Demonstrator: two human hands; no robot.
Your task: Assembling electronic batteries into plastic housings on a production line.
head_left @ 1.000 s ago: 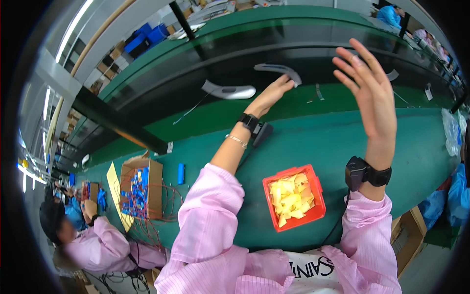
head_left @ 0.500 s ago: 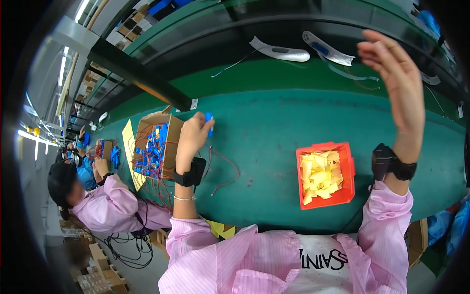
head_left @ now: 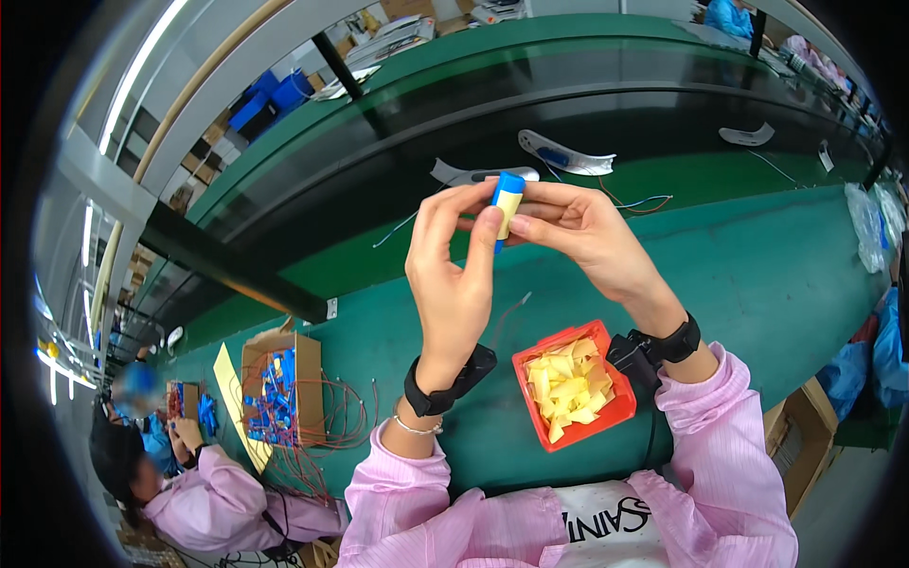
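A blue cylindrical battery is held up between both hands above the table. A yellow paper piece lies against its side. The thumb and fingers of my left hand grip it from the left. From the right, my right hand pinches it at the yellow piece. A thin wire hangs below my hands. Beneath them, a red tray holds a heap of yellow paper pieces.
To the left, a cardboard box overflows with blue batteries and red wires, beside a yellow sheet. White curved shells lie on the dark conveyor behind. A co-worker in a pink sleeve sits at left.
My left hand has carried the battery right and away from the box. My right hand has come down and inward to meet it. A yellow piece now shows on the battery; the view has shifted.
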